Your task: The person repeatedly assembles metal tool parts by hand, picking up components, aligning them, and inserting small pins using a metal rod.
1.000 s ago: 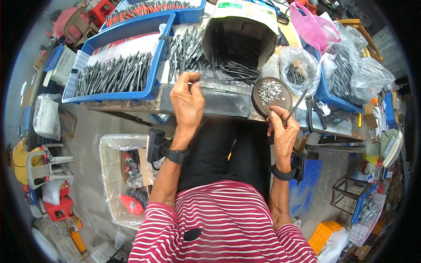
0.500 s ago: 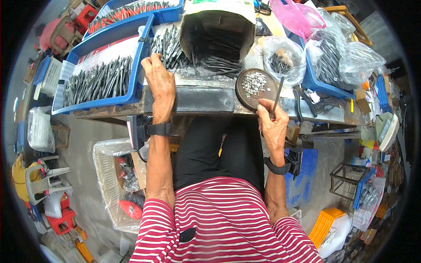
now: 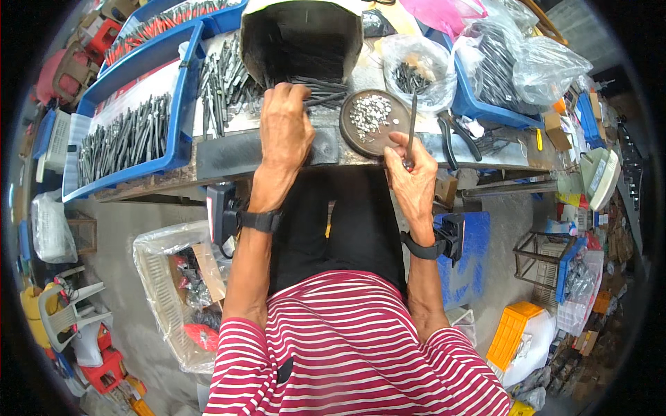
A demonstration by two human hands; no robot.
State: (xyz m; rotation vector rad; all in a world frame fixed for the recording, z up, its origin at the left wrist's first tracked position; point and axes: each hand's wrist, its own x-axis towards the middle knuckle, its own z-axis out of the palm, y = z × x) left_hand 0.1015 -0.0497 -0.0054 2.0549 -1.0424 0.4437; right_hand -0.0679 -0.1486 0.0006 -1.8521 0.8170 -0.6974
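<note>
My left hand (image 3: 286, 128) is over the near side of a loose pile of thin black sticks (image 3: 325, 90), in front of a box's dark opening. Its fingers are bent downward and held close; the fingertips, and whatever they grip, are hidden. A slim dark rod-shaped tool (image 3: 413, 121) points up out of my right hand (image 3: 413, 173), whose thumb and fingers close around its lower end. That hand is beside the near right rim of a round brown dish (image 3: 357, 142), which holds many small whitish pieces (image 3: 370, 114).
The open box (image 3: 302, 45) stands behind the pile. More black sticks (image 3: 225, 80) lie left of it, beside a blue tray (image 3: 182, 132) of similar sticks. To the right are a plastic bag (image 3: 416, 52), black-handled pliers (image 3: 461, 135) and another blue bin (image 3: 485, 107).
My left hand has moved right, from the left-hand sticks to the pile before the box. My right hand still holds the rod by the dish. The whole view has shifted slightly.
</note>
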